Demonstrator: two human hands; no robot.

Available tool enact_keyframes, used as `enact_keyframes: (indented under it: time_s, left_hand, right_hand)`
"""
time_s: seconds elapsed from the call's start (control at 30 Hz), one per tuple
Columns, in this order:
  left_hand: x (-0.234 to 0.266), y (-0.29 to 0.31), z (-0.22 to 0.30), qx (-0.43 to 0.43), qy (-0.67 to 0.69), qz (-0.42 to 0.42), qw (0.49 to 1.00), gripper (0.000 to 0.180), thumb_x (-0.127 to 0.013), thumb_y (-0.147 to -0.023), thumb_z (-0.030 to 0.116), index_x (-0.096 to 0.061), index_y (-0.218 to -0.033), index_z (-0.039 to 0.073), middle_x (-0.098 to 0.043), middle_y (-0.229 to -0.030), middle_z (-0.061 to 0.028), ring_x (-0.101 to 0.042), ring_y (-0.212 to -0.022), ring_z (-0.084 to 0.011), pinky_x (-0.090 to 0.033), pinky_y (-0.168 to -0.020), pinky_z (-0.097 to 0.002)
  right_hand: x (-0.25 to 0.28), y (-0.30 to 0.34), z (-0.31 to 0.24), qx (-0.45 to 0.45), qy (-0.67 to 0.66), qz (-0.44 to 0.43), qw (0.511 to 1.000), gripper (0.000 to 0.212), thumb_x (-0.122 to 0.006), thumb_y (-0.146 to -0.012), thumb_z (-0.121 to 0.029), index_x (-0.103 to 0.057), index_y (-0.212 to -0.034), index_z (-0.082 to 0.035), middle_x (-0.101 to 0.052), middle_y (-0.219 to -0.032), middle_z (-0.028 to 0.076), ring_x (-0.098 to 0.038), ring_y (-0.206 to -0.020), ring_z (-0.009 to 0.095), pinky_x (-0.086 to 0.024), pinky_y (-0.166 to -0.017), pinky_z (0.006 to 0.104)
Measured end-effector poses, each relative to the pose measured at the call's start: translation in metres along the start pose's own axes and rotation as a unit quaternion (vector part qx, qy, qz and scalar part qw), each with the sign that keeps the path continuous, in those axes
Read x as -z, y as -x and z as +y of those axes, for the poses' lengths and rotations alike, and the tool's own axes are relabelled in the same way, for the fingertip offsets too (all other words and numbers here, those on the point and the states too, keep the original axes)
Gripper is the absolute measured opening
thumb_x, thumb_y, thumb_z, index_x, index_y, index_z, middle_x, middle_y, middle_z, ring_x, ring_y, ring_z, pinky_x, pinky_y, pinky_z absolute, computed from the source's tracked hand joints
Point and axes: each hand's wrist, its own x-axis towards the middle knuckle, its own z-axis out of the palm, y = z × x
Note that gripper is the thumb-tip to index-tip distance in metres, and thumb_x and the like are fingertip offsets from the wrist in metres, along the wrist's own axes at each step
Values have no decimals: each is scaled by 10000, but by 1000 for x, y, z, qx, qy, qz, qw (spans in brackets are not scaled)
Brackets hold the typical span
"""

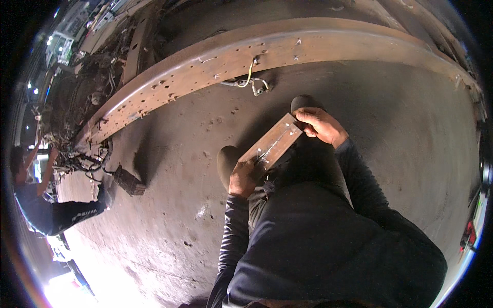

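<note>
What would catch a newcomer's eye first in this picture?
Probably the long brown beam, dotted with holes and bowed by the lens, sweeping across the upper part. Near the middle, a flat brown bar lies tilted between the left hand at its lower end and the right hand at its upper end. At the left edge, another person's dark sleeve reaches in above a bright glare.
</note>
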Motion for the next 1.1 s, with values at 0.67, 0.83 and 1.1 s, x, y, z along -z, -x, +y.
enact_keyframes:
  time_s: [0.67, 0.83, 1.1]
  left_hand:
    - [8, 5, -7, -50, 24, -5, 998, 349, -579, -1012, 147, -485, -1320, 13, -613, -1217, -124, -636, -1089, -243, -562, -962, -421]
    - [-3, 13, -2, -18, 83, 42, 995, 317, -605, -1001, 158, -535, -1275, 13, -610, -1155, -110, -636, -1042, -246, -574, -931, -403]
    - [16, 9, -15, -32, 78, 30, 996, 291, -605, -1003, 148, -549, -1250, 7, -607, -1174, -92, -626, -1078, -234, -566, -958, -396]
  right_hand:
    - [-21, 8, -12, 59, 147, -4, 987, 511, -772, -868, -183, -605, -1308, 14, -591, -928, 22, -456, -684, 77, -389, -585, 238]
    - [-19, 6, -8, 51, 118, 4, 992, 498, -781, -849, -145, -631, -1301, -1, -616, -952, 35, -461, -699, 80, -393, -604, 240]
    - [-16, 0, -3, 36, 101, 27, 994, 422, -763, -844, -78, -666, -1245, 8, -671, -1017, 58, -561, -772, 98, -393, -624, 247]
